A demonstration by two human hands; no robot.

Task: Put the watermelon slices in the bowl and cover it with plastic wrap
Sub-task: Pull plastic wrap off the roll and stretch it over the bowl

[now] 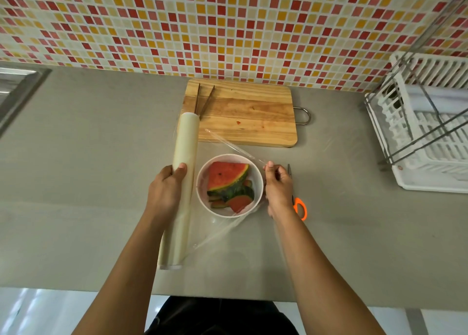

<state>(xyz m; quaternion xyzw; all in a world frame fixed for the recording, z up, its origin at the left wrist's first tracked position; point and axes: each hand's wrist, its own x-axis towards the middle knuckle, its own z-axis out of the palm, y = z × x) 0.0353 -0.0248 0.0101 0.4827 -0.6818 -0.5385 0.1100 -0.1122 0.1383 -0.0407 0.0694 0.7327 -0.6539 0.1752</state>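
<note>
Grey counter is lying under everything. At 9 o'clock from the bowl, the left hand is gripping the roll of plastic wrap. At 3 o'clock, the right hand is pinching the clear sheet, which is stretching over the bowl. Red watermelon slices are sitting inside it. Orange scissors are lying just beside the right hand. At 12 o'clock, tongs are resting on the wooden board.
</note>
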